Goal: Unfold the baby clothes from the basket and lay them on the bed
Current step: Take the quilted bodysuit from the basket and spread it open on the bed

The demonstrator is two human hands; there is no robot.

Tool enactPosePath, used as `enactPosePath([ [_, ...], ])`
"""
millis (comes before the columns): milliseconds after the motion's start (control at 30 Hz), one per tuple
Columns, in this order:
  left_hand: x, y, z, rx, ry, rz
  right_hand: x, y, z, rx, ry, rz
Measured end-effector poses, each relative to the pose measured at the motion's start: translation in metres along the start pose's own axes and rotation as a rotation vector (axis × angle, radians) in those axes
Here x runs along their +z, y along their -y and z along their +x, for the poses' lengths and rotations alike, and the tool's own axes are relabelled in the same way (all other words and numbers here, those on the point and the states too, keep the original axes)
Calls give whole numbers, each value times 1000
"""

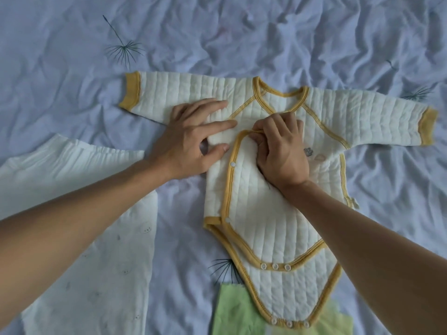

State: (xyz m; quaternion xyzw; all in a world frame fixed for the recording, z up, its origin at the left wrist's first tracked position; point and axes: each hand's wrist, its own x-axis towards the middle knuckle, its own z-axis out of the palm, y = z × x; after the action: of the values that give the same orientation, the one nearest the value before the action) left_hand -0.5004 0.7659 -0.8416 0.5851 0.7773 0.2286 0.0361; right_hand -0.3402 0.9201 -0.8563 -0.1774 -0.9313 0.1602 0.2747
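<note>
wrinkled pale-blue bedding with dark dandelion prints covers the bed (314, 39), and a quilted cream bodysuit (271, 213) with mustard trim lies on it front up, both sleeves spread out to the sides. the left hand (193, 139) rests flat with fingers spread wide on the garment's chest near the left sleeve, pinning it down and holding nothing. the right hand (280, 148) is curled, pinching the trimmed edge of the wrap-over front flap (244, 170) near its top corner. another white garment (79, 213) lies just beside on the left, and a light green cloth (232, 310) sits partly under the bodysuit's crotch end. no basket is in view. the step in hand looks like smoothing the flap; next, it likely needs tugging flat and releasing.
</note>
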Motion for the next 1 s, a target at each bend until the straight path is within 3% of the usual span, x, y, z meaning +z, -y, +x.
enactPosePath([
  [133, -10, -28, -39, -64, -28, -34, 1, -2, 1, 7, -7, 4],
  [333, -32, -58, -79, -39, 93, -20, 0, 1, 1, 1, -9, 4],
  [500, -35, -63, -88, 30, 210, 147, 0, 0, 1, -5, -17, 3],
  [633, -15, -56, -101, -36, 194, 12, 1, -2, 1, -8, -15, 11],
  [800, 8, -43, -106, 21, 30, 20, -3, 2, 4, 1, 19, 6],
  [1000, 9, -44, -106, 24, 17, 20, -23, 6, 14, 107, 197, 119],
])
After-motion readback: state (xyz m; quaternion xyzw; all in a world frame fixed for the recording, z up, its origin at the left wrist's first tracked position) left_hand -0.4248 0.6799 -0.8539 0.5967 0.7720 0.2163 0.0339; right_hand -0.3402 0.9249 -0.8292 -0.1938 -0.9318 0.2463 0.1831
